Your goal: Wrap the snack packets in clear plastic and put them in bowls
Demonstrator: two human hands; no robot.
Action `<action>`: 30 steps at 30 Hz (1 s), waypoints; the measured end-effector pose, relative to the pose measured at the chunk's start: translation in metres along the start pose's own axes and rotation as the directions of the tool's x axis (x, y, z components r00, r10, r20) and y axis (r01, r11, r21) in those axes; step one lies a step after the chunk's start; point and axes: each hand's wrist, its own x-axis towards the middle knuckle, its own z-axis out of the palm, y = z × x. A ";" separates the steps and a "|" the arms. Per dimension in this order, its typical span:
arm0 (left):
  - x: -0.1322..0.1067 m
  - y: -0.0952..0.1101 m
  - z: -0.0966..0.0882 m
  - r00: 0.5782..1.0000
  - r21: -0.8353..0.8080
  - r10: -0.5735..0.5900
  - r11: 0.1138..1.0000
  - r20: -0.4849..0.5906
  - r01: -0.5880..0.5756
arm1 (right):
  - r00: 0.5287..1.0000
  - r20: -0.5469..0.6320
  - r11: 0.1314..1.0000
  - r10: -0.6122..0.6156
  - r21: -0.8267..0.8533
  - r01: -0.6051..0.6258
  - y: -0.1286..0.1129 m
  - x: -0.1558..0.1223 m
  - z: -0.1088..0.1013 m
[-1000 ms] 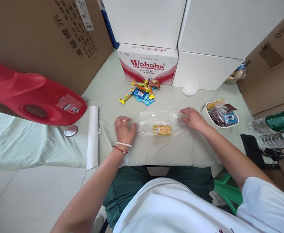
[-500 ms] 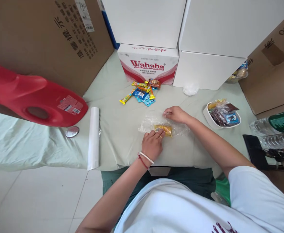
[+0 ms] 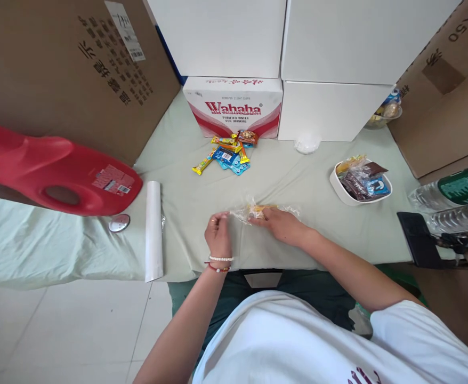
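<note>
A yellow snack packet (image 3: 263, 209) lies on the cloth in front of me, wrapped in clear plastic film (image 3: 240, 213) whose ends spread out to both sides. My left hand (image 3: 218, 233), with beads at its wrist, pinches the film's left end between thumb and fingers. Over the packet itself, my right hand (image 3: 284, 225) grips it with thumb and fingers and covers its right part. Farther back lies a pile of small snack packets (image 3: 228, 152) in yellow, blue and brown. To the left is a white roll (image 3: 153, 230), some loose film at its side.
A white bowl (image 3: 352, 200) of wrapped snacks stands on the right, near plastic bottles (image 3: 458, 186) and a black phone (image 3: 418, 237). On the left lies a red jug (image 3: 74, 173) beside a round lid (image 3: 119, 222). White boxes (image 3: 234, 109) and a crumpled clear clump (image 3: 307, 144) are behind.
My left hand has moved left off the packet to the film's left end. My right hand has come down from the film's far edge onto the packet. The film is now gathered closer around it.
</note>
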 end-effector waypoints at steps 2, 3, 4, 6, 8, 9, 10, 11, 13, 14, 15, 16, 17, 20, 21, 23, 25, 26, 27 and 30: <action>0.015 0.003 0.003 0.993 0.085 -0.053 0.994 -0.106 0.062 | 1.000 -0.011 1.000 0.013 0.014 -0.013 -0.003 0.003 -0.001; 0.022 0.006 0.006 0.995 0.116 -0.056 0.991 -0.083 0.065 | 1.000 -0.017 1.000 0.021 0.023 -0.021 -0.004 0.004 -0.002; 0.026 0.011 0.009 0.998 0.133 -0.054 0.989 -0.030 0.057 | 0.999 -0.017 0.999 0.029 0.026 -0.029 -0.006 0.004 -0.003; 0.031 0.020 0.017 0.995 0.149 -0.045 0.988 0.092 0.031 | 0.999 -0.004 0.999 0.039 0.015 -0.039 -0.009 0.004 -0.006; 0.030 0.031 0.024 0.986 0.150 -0.049 0.988 0.157 0.025 | 0.999 0.014 0.999 0.042 0.004 -0.042 -0.012 0.005 -0.008; 0.028 0.036 0.026 0.985 0.139 -0.045 0.990 0.164 0.022 | 0.999 0.017 0.999 0.046 0.008 -0.047 -0.013 0.006 -0.008; 0.025 0.041 0.027 0.986 0.117 -0.029 0.993 0.164 0.010 | 0.998 0.018 0.998 0.052 0.019 -0.053 -0.013 0.006 -0.007; 0.021 0.046 0.028 0.985 0.091 0.004 0.996 0.172 -0.020 | 0.998 0.015 0.998 0.060 0.036 -0.060 -0.013 0.007 -0.006; 0.011 0.055 0.028 0.962 0.050 0.131 0.988 0.240 -0.147 | 0.998 -0.005 0.995 0.066 0.079 -0.065 -0.012 0.006 0.000; 0.005 0.060 0.028 0.931 0.044 0.212 0.971 0.296 -0.235 | 0.998 -0.031 0.993 0.058 0.104 -0.055 -0.011 0.003 0.004; -0.001 0.064 0.028 0.891 0.054 0.284 0.945 0.355 -0.323 | 0.997 -0.067 0.991 0.042 0.132 -0.033 -0.010 -0.001 0.007; -0.008 0.066 0.028 0.850 0.081 0.337 0.912 0.406 -0.401 | 0.994 -0.112 0.987 0.017 0.161 0.001 -0.008 -0.007 0.011; -0.014 0.068 0.027 0.816 0.122 0.370 0.877 0.445 -0.465 | 0.988 -0.154 0.980 -0.021 0.194 0.051 -0.006 -0.014 0.013; -0.030 0.065 0.027 0.763 0.267 0.403 0.768 0.505 -0.582 | 0.962 -0.249 0.920 -0.107 0.343 0.191 0.004 -0.041 0.019; -0.035 0.063 0.028 0.746 0.299 0.411 0.732 0.523 -0.612 | 0.955 -0.294 0.901 -0.046 0.401 0.166 0.007 -0.049 0.020; -0.042 0.057 0.030 0.711 0.336 0.430 0.666 0.557 -0.666 | 0.884 -0.395 0.882 0.251 0.470 -0.041 0.014 -0.060 0.025; -0.047 0.054 0.033 0.694 0.364 0.447 0.620 0.565 -0.695 | 0.703 -0.461 0.825 0.541 0.455 -0.336 0.019 -0.064 0.031; -0.048 0.053 0.034 0.692 0.377 0.455 0.604 0.560 -0.702 | 0.638 -0.472 0.791 0.609 0.421 -0.444 0.020 -0.064 0.034; -0.049 0.052 0.036 0.695 0.392 0.462 0.592 0.551 -0.704 | 0.621 -0.465 0.776 0.631 0.382 -0.502 0.021 -0.064 0.036; -0.049 0.051 0.037 0.692 0.417 0.481 0.562 0.538 -0.714 | 0.691 -0.414 0.804 0.593 0.361 -0.473 0.021 -0.061 0.033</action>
